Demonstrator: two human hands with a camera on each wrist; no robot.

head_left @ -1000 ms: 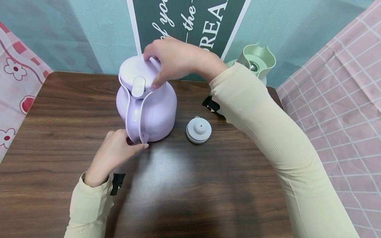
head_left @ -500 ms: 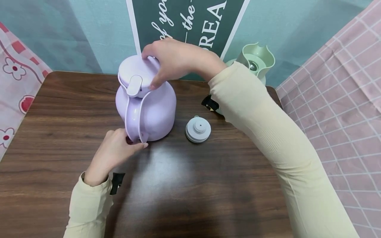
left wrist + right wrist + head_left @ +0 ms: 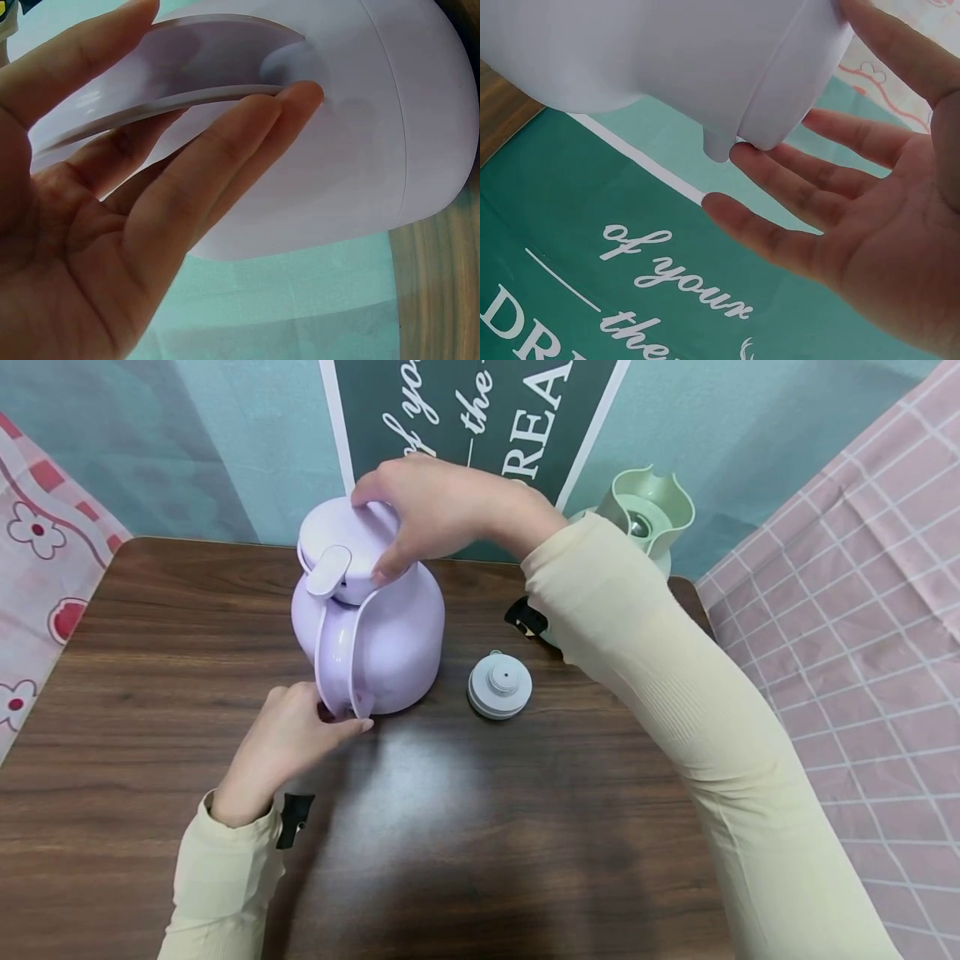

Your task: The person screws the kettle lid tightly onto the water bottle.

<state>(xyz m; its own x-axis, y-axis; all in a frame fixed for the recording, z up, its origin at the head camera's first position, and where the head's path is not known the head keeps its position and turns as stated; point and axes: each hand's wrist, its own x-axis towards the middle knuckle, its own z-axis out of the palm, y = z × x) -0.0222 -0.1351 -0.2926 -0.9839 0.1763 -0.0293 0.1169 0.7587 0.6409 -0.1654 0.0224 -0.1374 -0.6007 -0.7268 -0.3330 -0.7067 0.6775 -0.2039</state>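
Lid (image 3: 345, 525) on lilac jug (image 3: 405, 639) turned clockwise, seen from above. Lid's tab (image 3: 328, 572) a second ago pointed straight down in line with handle (image 3: 335, 656); half a second ago slanted left; now slants further, lower end out past handle's left edge. Small dark spot beside tab swung left too. Right hand (image 3: 427, 506) shifted slightly left with lid, thumb (image 3: 386, 563) nearer tab.
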